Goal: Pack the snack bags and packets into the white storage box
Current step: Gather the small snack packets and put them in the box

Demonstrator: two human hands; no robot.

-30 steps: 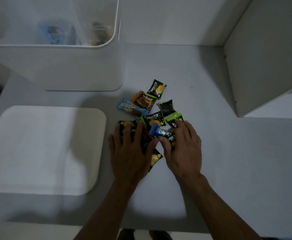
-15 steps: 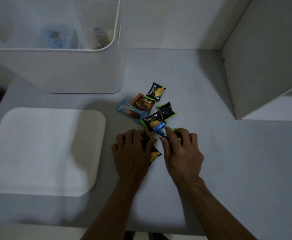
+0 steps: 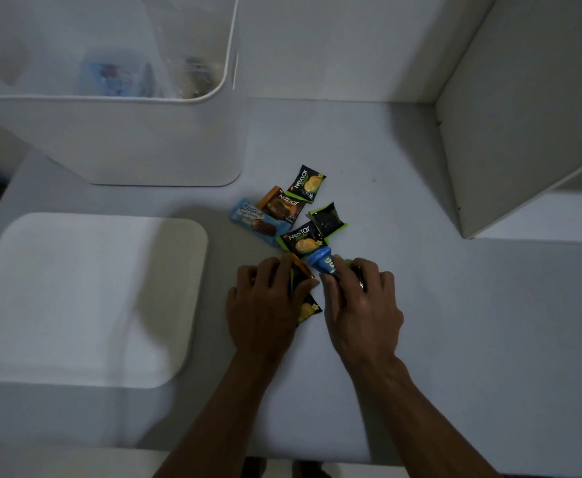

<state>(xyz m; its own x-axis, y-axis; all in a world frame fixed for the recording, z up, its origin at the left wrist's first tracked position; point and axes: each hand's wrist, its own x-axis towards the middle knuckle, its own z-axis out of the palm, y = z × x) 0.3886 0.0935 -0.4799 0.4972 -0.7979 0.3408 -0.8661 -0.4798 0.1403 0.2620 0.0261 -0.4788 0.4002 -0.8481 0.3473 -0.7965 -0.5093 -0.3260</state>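
Note:
Several small snack packets lie in a loose cluster on the white table: a black one (image 3: 307, 183) farthest back, an orange one (image 3: 280, 205), a light blue one (image 3: 252, 220) and two green-edged black ones (image 3: 327, 219). My left hand (image 3: 269, 301) curls over black and orange packets (image 3: 308, 309) at the cluster's near end and grips them. My right hand (image 3: 360, 298) grips a blue packet (image 3: 320, 262) plus a green-edged one beneath its fingers. The white storage box (image 3: 117, 143) stands at the back left, open, with a few packets dimly visible inside.
The box's white lid (image 3: 82, 298) lies flat at the left, near my left hand. A white cabinet panel (image 3: 524, 115) rises on the right. A white wall closes off the back of the table.
Both hands' fingers have curled in from flat over the packets, gathering the nearest ones under the palms and pulling them slightly toward me.

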